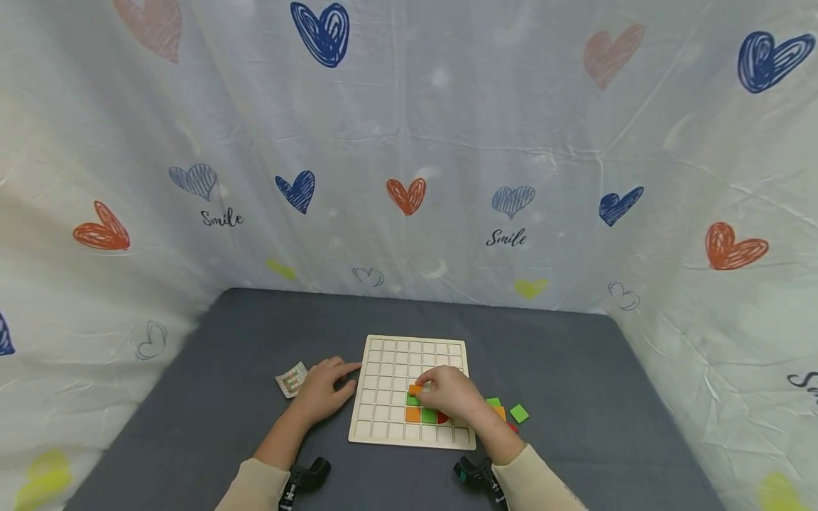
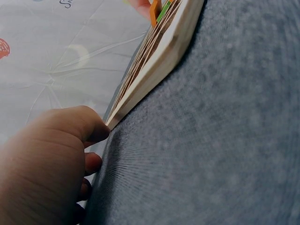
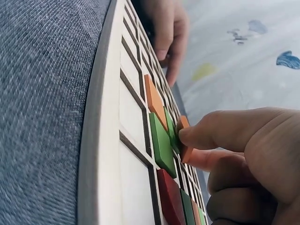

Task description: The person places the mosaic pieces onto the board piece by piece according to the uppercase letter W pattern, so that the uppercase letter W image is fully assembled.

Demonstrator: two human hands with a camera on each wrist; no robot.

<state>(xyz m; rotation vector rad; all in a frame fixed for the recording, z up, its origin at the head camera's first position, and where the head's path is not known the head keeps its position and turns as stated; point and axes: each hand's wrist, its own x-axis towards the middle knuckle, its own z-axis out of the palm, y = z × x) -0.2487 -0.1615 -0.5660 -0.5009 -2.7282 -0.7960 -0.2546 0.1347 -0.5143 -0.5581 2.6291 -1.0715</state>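
A pale wooden board (image 1: 383,387) with a raised square grid lies flat on the dark cloth. My right hand (image 1: 449,390) pinches an orange square tile (image 3: 184,138) between thumb and finger, over the grid. Just below that tile, a green tile (image 1: 412,400) sits in a cell. The row nearer me holds another orange tile (image 1: 412,414), a green one (image 1: 429,415) and a red piece (image 1: 442,417) with a curved edge. More pieces beside it are partly hidden by my right hand. My left hand (image 1: 324,389) rests at the board's left edge, fingers extended, fingertip at the rim.
A small card (image 1: 292,380) with a coloured grid pattern lies left of the board, beside my left hand. Loose tiles, among them a green one (image 1: 519,414) and an orange one (image 1: 500,411), lie right of the board, partly behind my forearm. A heart-printed curtain (image 1: 447,248) surrounds the table.
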